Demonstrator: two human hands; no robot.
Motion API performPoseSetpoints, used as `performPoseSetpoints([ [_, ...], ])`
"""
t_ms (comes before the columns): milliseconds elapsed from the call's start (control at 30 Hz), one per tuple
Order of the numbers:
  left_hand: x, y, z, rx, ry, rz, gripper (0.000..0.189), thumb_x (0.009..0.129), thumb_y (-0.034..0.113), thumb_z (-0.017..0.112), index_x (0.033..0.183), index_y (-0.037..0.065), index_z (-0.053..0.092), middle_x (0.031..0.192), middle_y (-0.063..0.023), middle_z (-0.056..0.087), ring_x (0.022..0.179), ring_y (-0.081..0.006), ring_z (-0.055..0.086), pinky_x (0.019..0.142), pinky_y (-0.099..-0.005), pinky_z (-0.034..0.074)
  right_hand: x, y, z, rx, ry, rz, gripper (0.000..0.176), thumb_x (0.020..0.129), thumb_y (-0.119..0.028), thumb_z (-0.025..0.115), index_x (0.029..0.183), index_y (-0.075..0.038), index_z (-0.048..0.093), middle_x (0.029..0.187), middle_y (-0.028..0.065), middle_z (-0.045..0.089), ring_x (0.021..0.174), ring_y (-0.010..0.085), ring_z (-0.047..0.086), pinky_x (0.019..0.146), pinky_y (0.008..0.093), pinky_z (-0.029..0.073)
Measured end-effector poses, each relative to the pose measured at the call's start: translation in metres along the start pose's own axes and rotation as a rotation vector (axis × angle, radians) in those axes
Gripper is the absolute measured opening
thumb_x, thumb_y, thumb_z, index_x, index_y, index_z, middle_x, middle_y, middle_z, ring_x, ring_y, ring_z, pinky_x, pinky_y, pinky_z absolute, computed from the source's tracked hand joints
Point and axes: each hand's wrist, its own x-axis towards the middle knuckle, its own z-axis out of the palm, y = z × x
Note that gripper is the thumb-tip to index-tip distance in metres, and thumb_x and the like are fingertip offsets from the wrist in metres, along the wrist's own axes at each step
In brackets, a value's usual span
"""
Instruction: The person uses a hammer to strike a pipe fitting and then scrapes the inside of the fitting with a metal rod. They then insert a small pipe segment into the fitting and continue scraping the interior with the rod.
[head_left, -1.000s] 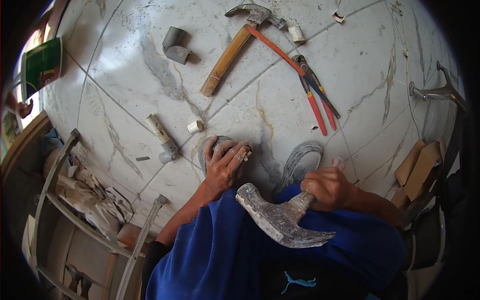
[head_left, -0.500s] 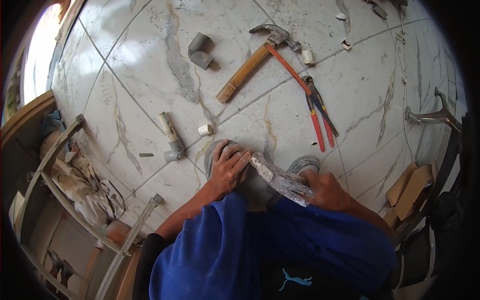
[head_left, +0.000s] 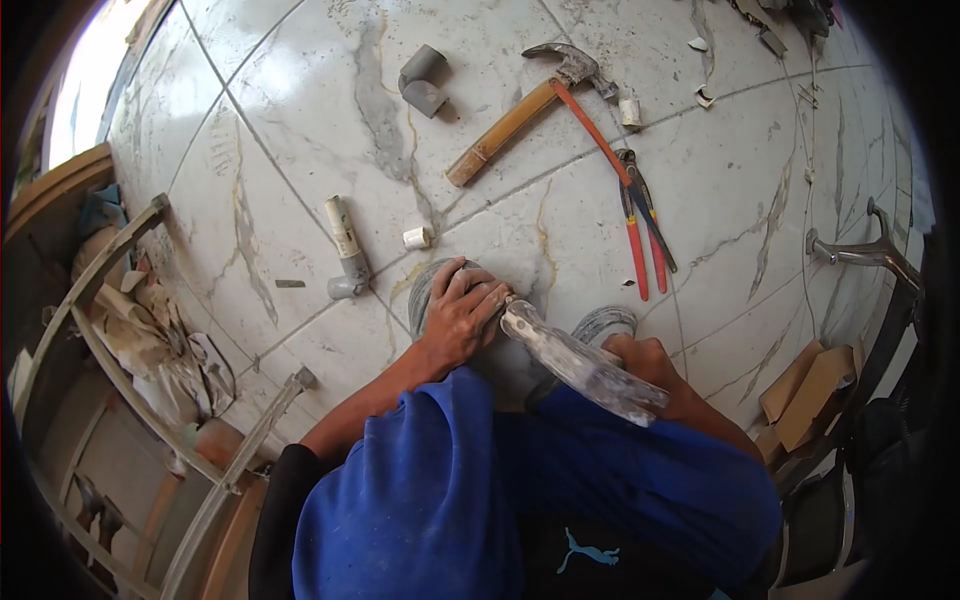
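Observation:
A long, dusty, whitish tool (head_left: 575, 355) with a worn, smeared surface slants between my hands; its kind is not clear. My right hand (head_left: 648, 368) is closed around its rear part, above my right thigh. At its front end, my left hand (head_left: 464, 308) is curled with the fingers bent together over my left shoe (head_left: 428, 292). Whatever lies under those fingers is hidden, and the tool's tip meets the fingertips. A short white pipe piece (head_left: 416, 238) lies just beyond my left hand.
On the marble-look tiles lie a hammer (head_left: 500, 135), red-handled pliers (head_left: 640, 235), a red-and-dark bar (head_left: 610, 160), a grey elbow fitting (head_left: 424, 82) and a pipe with a grey elbow (head_left: 346, 250). Metal chair-like frames (head_left: 130, 370) stand left; a cardboard box (head_left: 815, 395) sits right.
The rear end of the tool and my right hand have shifted a little to the right. My left hand stays over the shoe. The whole view has moved slightly.

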Motion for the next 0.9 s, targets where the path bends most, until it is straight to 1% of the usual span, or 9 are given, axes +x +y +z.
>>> performPoseSetpoints([
  [100,0.002,-0.005,0.005,0.044,-0.01,-0.008,0.036,0.065,0.011,0.068,0.101,0.006,0.065,0.102,-0.0025,0.064,0.104,-0.0198,0.054,0.104,-0.0464,0.033,0.004,0.004,0.006,-0.279,-0.062,0.104,0.036,0.079,-0.022,0.07,0.098,0.003,0.051,0.067,0.0181,0.059,0.058,0.0352,0.062,0.052,0.0407,0.05],
  [167,-0.003,-0.006,0.006,0.014,-0.02,0.014,0.036,0.066,0.01,0.068,0.101,0.006,0.065,0.102,-0.0022,0.064,0.103,-0.02,0.055,0.104,-0.0463,0.033,-0.005,0.009,0.006,-0.091,0.045,-0.088,0.037,0.08,-0.024,0.069,0.098,0.003,0.052,0.07,0.0181,0.06,0.059,0.0347,0.062,0.053,0.04,0.051],
  [300,0.001,-0.002,0.0,-0.009,0.013,0.002,0.032,0.066,0.01,0.07,0.098,0.01,0.066,0.101,-0.0011,0.064,0.102,-0.0186,0.056,0.103,-0.0465,0.033,-0.008,0.008,-0.001,-0.122,0.115,-0.182,0.039,0.081,-0.025,0.069,0.101,0.004,0.053,0.074,0.0172,0.061,0.059,0.0336,0.063,0.053,0.0386,0.051],
  [400,-0.003,-0.001,-0.006,-0.108,0.089,0.036,0.028,0.067,0.011,0.072,0.095,0.013,0.067,0.095,0.0003,0.065,0.097,-0.0162,0.058,0.103,-0.0485,0.033,-0.012,0.002,-0.006,-0.052,0.269,-0.134,0.022,0.079,-0.014,0.071,0.093,0.002,0.063,0.08,0.0106,0.066,0.064,0.0243,0.065,0.055,0.0344,0.05],
  [500,-0.011,-0.005,-0.005,-0.061,0.105,0.168,0.022,0.07,0.013,0.073,0.091,0.014,0.069,0.089,0.0024,0.064,0.089,-0.0142,0.061,0.103,-0.0508,0.033,-0.035,0.021,0.013,-0.108,0.383,-0.029,0.013,0.079,-0.011,0.073,0.087,-0.002,0.068,0.085,0.0075,0.068,0.065,0.0212,0.064,0.059,0.0339,0.049],
  [533,-0.011,-0.004,-0.004,-0.056,0.111,0.182,0.017,0.073,0.015,0.072,0.09,0.015,0.07,0.086,0.0031,0.064,0.084,-0.0131,0.061,0.103,-0.0526,0.033,-0.033,0.014,0.006,0.03,0.389,0.055,0.014,0.078,-0.013,0.075,0.087,-0.004,0.07,0.088,0.006,0.069,0.068,0.0213,0.064,0.062,0.0338,0.048],
  [667,-0.009,0.0,-0.003,0.021,0.089,0.192,0.018,0.073,0.015,0.071,0.092,0.015,0.07,0.086,0.0035,0.064,0.084,-0.012,0.061,0.103,-0.0523,0.032,-0.042,0.015,0.005,-0.059,0.329,0.099,0.015,0.079,-0.011,0.074,0.089,-0.001,0.068,0.088,0.0087,0.068,0.071,0.0227,0.065,0.062,0.0334,0.049],
  [833,-0.007,0.004,-0.004,0.12,0.076,0.187,0.02,0.074,0.015,0.072,0.094,0.013,0.07,0.086,0.0035,0.064,0.083,-0.0112,0.061,0.102,-0.0516,0.033,-0.035,0.013,-0.002,0.028,0.343,-0.125,0.026,0.078,-0.009,0.07,0.098,0.005,0.061,0.089,0.0164,0.065,0.068,0.0289,0.066,0.063,0.0341,0.051],
  [900,-0.005,0.003,-0.004,0.123,0.071,0.196,0.019,0.075,0.015,0.072,0.094,0.013,0.07,0.086,0.0036,0.064,0.083,-0.0111,0.061,0.102,-0.0516,0.034,-0.036,0.015,-0.002,0.098,0.296,-0.044,0.03,0.078,-0.011,0.07,0.1,0.006,0.059,0.089,0.0175,0.064,0.069,0.03,0.066,0.063,0.0347,0.051],
])
